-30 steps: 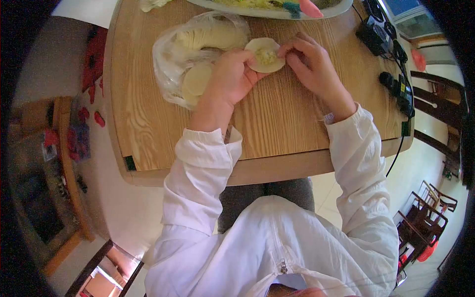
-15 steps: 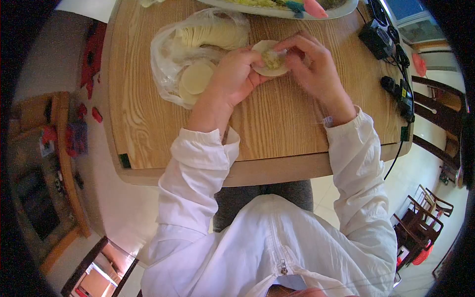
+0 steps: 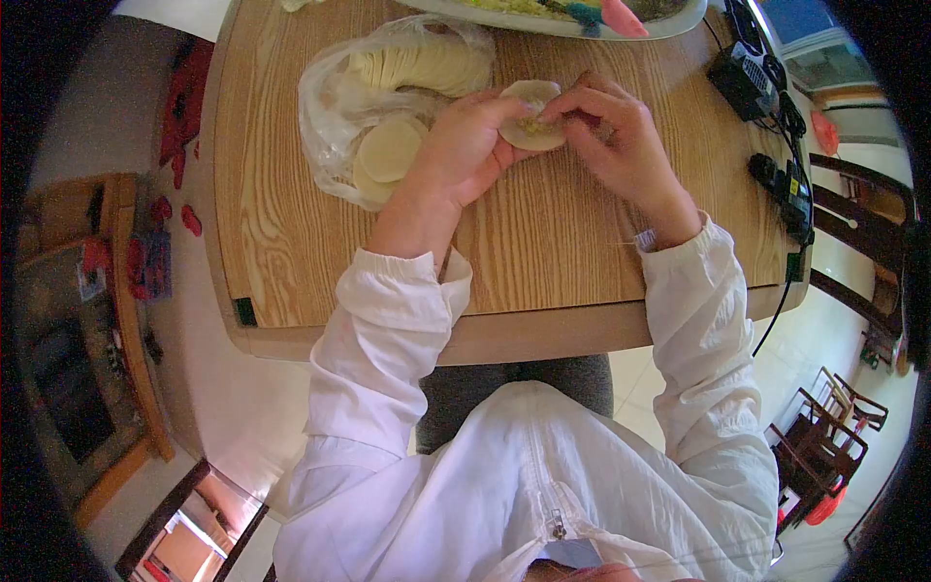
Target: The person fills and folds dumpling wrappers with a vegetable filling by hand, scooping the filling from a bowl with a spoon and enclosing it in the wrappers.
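Above the table, my left hand [image 3: 469, 138] holds a round dumpling wrapper [image 3: 529, 94], its thumb over the near left rim and its fingers underneath. A small heap of pale yellow-green filling [image 3: 533, 125] lies in the middle of the wrapper, whose edges curl up a little. At the right edge, the thumb and bent fingers of my right hand [image 3: 626, 131] pinch the dough. Left of my hands, a clear plastic bag [image 3: 325, 102] lies open with a row of stacked wrappers [image 3: 422, 68] and some loose wrappers [image 3: 390, 150] in it.
A large bowl of filling [image 3: 543, 21] stands at the table's far side, with a pink-handled utensil [image 3: 621, 17] in it. A black power adapter [image 3: 742, 80], a power strip [image 3: 787, 199] and cables run along the right edge of the wooden table [image 3: 553, 252].
My right fingers have closed in on the wrapper's right edge. The wrapper now curls up more around the filling, and less of the filling shows. My left hand keeps its hold.
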Tool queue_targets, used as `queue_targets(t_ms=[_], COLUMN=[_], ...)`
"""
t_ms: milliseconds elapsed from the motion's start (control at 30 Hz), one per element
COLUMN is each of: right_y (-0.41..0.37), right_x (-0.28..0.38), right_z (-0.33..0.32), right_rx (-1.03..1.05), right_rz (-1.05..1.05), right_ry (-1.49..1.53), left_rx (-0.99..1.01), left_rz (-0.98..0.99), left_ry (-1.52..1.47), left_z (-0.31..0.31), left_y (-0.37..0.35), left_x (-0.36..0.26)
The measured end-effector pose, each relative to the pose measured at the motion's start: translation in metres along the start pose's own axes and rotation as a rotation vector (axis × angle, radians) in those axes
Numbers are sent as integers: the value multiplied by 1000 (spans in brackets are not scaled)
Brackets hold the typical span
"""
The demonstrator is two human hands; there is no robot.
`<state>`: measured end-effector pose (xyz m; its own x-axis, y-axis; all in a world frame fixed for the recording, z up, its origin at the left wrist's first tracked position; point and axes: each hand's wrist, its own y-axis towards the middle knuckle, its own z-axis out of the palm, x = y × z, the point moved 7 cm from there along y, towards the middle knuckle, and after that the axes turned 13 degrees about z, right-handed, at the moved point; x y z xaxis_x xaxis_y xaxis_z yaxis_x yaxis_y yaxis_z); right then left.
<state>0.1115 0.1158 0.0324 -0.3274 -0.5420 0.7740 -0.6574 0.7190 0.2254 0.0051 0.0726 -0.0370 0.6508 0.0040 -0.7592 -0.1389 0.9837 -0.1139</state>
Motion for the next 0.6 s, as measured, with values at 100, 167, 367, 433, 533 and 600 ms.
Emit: queue_targets(t_ms=[100, 167, 367, 433, 533, 600], right_y=[1, 2, 4, 5, 5, 3], right_x=[-7, -13, -28, -25, -19, -17], right_z=[-11, -13, -8, -6, -4, -1], right_rx=[-110, -112, -111, -95, -57, -8], right_rz=[89, 158, 244, 199, 136, 157], right_ry=[99, 193, 125, 105, 26, -30], left_rx=[7, -1, -101, -90, -39, -58], left_rz=[-13, -10, 93, 149, 170, 193], left_ry=[-19, -57, 61, 166, 276, 344], left_z=[-1, -2, -5, -2, -1, -4], left_y=[0, 1, 0, -1, 0, 2], left_x=[1, 0, -11, -17, -20, -19])
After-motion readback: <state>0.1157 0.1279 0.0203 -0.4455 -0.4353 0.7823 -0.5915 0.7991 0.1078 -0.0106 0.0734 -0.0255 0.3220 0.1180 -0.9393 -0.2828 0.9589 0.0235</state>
